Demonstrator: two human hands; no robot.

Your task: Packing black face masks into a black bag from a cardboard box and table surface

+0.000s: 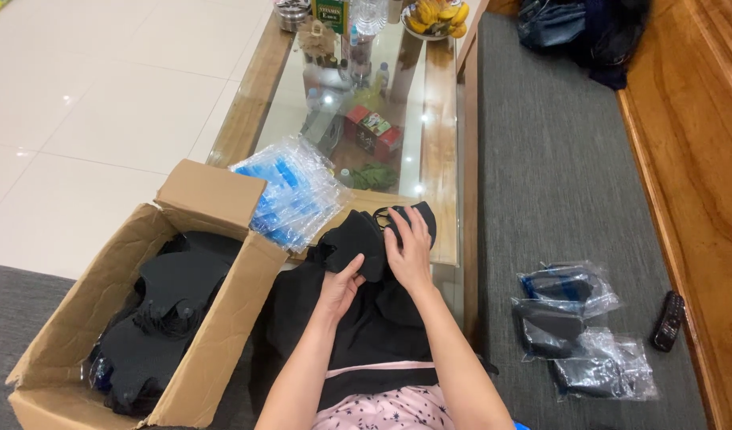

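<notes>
A stack of black face masks (358, 239) lies on a black cloth over my lap. My left hand (340, 288) grips the stack's lower edge, thumb on top. On the stack's right side rests my right hand (410, 253), fingers spread over the masks and near their black ear loops (382, 215). To my left an open cardboard box (211, 195) holds many more black masks (163, 314). A pile of clear plastic sleeves with blue print (290, 191) lies on the table edge just beyond the box.
On the grey bench cushion to my right lie three bagged black masks (573, 330) and a dark remote (667, 320). A glass-topped wooden table (439, 143) ahead carries bottles, a red box and bananas (438, 16). White tiled floor is at left.
</notes>
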